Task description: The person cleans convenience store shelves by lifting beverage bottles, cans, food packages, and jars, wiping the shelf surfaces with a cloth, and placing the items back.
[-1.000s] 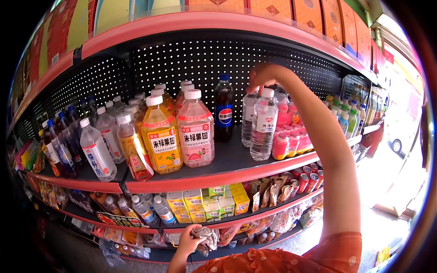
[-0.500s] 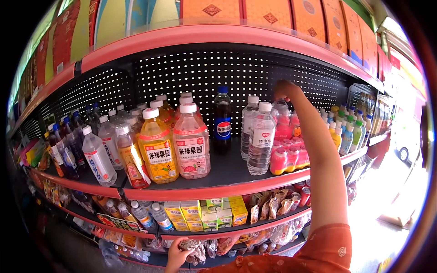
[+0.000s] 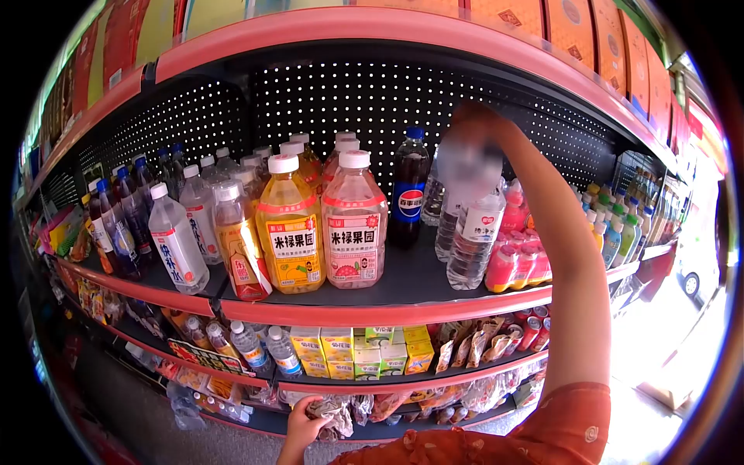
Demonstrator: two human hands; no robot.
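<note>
My right hand [image 3: 477, 128], smeared by motion, is raised over the upper shelf. It grips a blurred, whitish clear bottle [image 3: 465, 172] by its upper end. Below and partly hidden by it stand water bottles with clear bodies; the front water bottle [image 3: 476, 240] has a white label. A dark cola bottle [image 3: 408, 190] with a blue cap is upright to their left, and shrink-wrapped pink bottles [image 3: 521, 260] sit to their right. Low in front, my left hand [image 3: 304, 426] is closed around a crumpled grey-brown cloth [image 3: 333, 416].
Large yellow [image 3: 292, 232] and pink juice bottles [image 3: 354, 232] line the front of the upper shelf [image 3: 403, 310]. Small drink cartons [image 3: 353, 356] and packaged snacks [image 3: 469, 346] fill the shelf below. Orange boxes [image 3: 570, 27] stand overhead. A black perforated panel [image 3: 325, 93] backs the shelf.
The view has shifted, moving the shelf goods rightward in the picture. My right hand has brought the clear bottle left from above the pink pack to the water bottles. My left hand still holds the cloth.
</note>
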